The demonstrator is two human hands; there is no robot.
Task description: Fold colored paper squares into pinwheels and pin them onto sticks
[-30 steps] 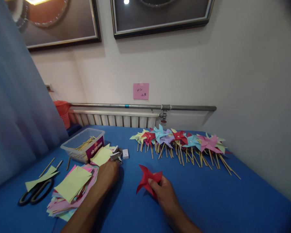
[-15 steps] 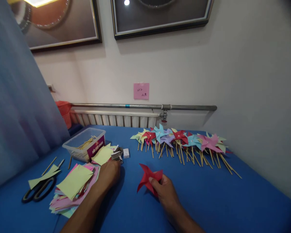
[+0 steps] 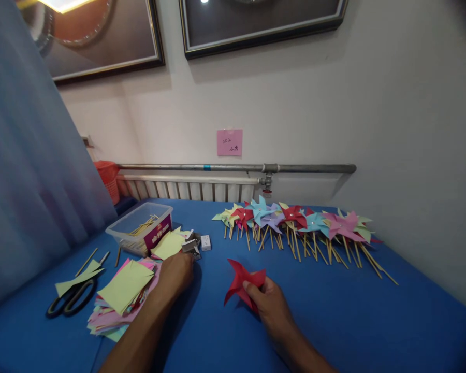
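My right hand [image 3: 274, 305] pinches a red paper pinwheel head [image 3: 238, 285] between thumb and fingers, above the blue tabletop. No stick shows on it. My left hand [image 3: 178, 272] is lowered at the near side of a small open metal-looking box [image 3: 191, 247]. Its fingers are curled down and the tips are hidden, so what they hold does not show. Just right of that box sits a small white box [image 3: 205, 242]. A stack of coloured paper pieces [image 3: 126, 287] lies left of my left forearm, pale yellow on top.
A clear plastic tub [image 3: 140, 228] of thin sticks stands at the back left. Black-handled scissors [image 3: 73, 300] lie at the left with pale green paper [image 3: 79, 280] across them. Finished pinwheels on sticks [image 3: 295, 223] line the back right. A metal pipe [image 3: 233, 168] runs along the wall.
The whole view has shifted slightly, with everything a little further right. Both hands keep nearly the same places, and the red pinwheel head is still in my right hand, slightly turned.
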